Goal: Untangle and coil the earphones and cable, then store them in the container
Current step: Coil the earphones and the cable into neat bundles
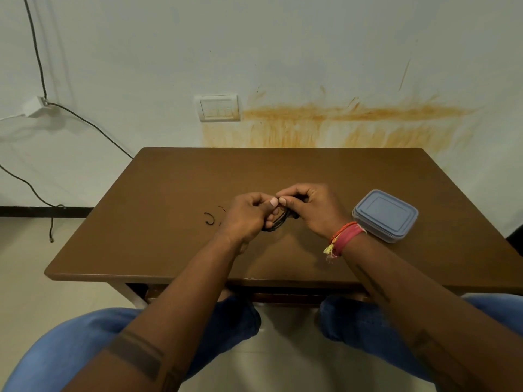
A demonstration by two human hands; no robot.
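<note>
1. Head view: I see the left hand and right hand meeting over the middle of the brown tabletop, both with fingers curled, pinching a bundle of black cable between them.
2. A loose end of the cable curls on the tabletop just left of the hands (its earbuds I can't make out).
3. The container sits lidded beside the right wrist.

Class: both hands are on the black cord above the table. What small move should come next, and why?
Probably keep winding: the left hand and right hand pinch a half-made coil, a loose cord end lies on the table, and the container is lidded.
</note>
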